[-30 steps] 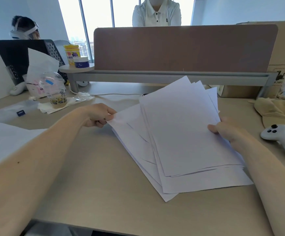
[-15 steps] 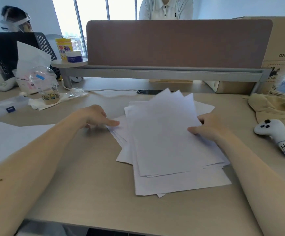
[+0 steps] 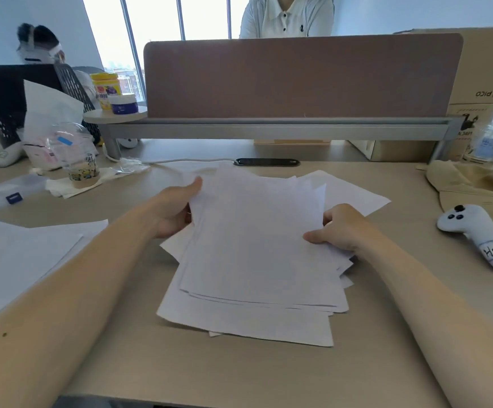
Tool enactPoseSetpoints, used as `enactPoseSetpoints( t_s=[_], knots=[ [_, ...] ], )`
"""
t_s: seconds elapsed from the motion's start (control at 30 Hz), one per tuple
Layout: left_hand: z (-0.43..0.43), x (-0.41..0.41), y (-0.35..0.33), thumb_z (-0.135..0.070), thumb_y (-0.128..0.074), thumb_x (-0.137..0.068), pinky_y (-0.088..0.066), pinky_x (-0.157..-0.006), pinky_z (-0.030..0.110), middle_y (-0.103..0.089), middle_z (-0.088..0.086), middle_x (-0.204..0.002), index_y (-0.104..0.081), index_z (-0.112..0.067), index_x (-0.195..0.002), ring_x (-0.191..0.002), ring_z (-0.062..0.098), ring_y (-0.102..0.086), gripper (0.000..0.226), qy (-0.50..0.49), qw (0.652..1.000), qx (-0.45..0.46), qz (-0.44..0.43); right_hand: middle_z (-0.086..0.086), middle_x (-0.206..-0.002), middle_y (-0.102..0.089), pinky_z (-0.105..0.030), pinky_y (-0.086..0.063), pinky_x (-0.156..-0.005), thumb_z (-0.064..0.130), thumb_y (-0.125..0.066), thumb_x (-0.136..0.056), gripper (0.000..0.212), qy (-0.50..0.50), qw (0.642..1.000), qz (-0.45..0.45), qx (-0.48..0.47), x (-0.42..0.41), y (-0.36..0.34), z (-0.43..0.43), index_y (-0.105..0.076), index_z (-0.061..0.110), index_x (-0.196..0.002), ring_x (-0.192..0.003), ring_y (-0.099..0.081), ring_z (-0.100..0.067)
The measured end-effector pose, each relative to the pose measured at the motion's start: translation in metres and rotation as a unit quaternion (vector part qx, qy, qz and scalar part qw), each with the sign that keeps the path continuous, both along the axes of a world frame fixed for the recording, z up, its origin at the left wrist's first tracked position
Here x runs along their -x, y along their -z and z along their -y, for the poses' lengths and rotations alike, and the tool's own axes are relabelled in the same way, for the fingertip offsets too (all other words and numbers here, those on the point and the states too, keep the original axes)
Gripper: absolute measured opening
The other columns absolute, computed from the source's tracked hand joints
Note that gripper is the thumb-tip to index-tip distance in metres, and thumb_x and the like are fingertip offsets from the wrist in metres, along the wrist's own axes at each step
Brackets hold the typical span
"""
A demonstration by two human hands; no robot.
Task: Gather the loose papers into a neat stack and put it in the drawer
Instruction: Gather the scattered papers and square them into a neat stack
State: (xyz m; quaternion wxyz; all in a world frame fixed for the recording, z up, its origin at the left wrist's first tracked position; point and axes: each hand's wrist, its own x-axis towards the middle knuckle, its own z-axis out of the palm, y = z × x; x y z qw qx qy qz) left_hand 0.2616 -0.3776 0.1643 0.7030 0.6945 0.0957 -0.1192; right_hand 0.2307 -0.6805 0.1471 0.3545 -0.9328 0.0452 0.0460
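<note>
- Papers lie fanned, lower sheets covered.
- Left hand pinches 1 edge, fingers hidden beneath.
- Right hand grips the opposite edge, fingertips hidden.

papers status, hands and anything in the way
Left hand and right hand grip the papers. Sheets fanned on the desk. Controller lies apart, right.

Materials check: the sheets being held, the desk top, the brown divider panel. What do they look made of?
papers: thin plain white office paper, matte; the edges flex and fan out.
desk top: likely laminate over board, pale beige, satin; smooth with a faint sheen and no visible grain.
divider panel: probably fabric or felt covered, brown, matte; it shows no glare.
</note>
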Motion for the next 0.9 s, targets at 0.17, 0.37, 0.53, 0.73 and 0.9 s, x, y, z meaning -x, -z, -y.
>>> enactPoseSetpoints(
  t_s=[0.17, 0.37, 0.53, 0.73, 0.9],
  knots=[
    [0.011, 0.011, 0.015, 0.002, -0.068, -0.085, -0.056, -0.057, 0.024, -0.074, 0.006, -0.091, -0.065, -0.014, -0.104, -0.073, 0.016, -0.072, 0.025, 0.089, 0.984, -0.148, 0.041, 0.001, -0.082, -0.074, -0.033, -0.055, -0.070, 0.038, -0.080, -0.076, 0.027, -0.026, 0.996, 0.025, -0.076, -0.002, 0.007, -0.008, -0.073, 0.013, -0.083, -0.076, -0.068, -0.018],
    [-0.026, -0.009, 0.023, -0.002, -0.069, -0.085, -0.044, -0.082, 0.032, -0.066, 0.006, -0.097, -0.058, -0.013, -0.105, -0.088, 0.026, -0.058, 0.025, -0.016, 0.940, -0.327, 0.091, -0.006, -0.114, -0.066, -0.038, -0.047, -0.085, 0.037, -0.080, -0.076, 0.042, 0.147, 0.970, 0.065, -0.182, -0.022, 0.002, 0.034, -0.068, 0.010, -0.107, -0.092, -0.056, -0.022],
    [-0.051, -0.011, 0.023, -0.005, -0.069, -0.087, -0.044, -0.076, 0.032, -0.064, 0.011, -0.095, -0.063, -0.008, -0.097, -0.088, 0.029, -0.059, 0.013, -0.021, 0.940, -0.334, 0.066, -0.010, -0.139, -0.052, -0.037, -0.042, -0.094, 0.056, -0.075, -0.073, 0.087, 0.194, 0.977, 0.042, -0.075, -0.032, 0.008, 0.054, -0.047, 0.004, -0.137, -0.123, -0.050, -0.031],
    [-0.064, -0.015, 0.025, -0.024, -0.078, -0.080, -0.047, -0.089, 0.038, -0.067, 0.009, -0.108, -0.062, -0.010, -0.109, -0.095, 0.029, -0.062, 0.037, -0.012, 0.947, -0.317, 0.049, -0.009, -0.105, -0.058, -0.036, -0.047, -0.075, 0.062, -0.080, -0.063, 0.070, 0.159, 0.987, -0.008, 0.030, -0.061, 0.002, 0.048, -0.056, 0.010, -0.104, -0.097, -0.057, -0.029],
    [-0.061, -0.013, 0.024, -0.016, -0.068, -0.090, -0.042, -0.084, 0.033, -0.066, 0.001, -0.094, -0.063, -0.020, -0.093, -0.089, 0.025, -0.060, 0.008, 0.016, 0.952, -0.301, 0.060, -0.011, -0.092, -0.060, -0.030, -0.038, -0.058, 0.033, -0.088, -0.066, 0.049, 0.150, 0.988, -0.032, 0.014, -0.074, 0.004, 0.051, -0.060, 0.003, -0.092, -0.082, -0.056, -0.029]
  ],
)
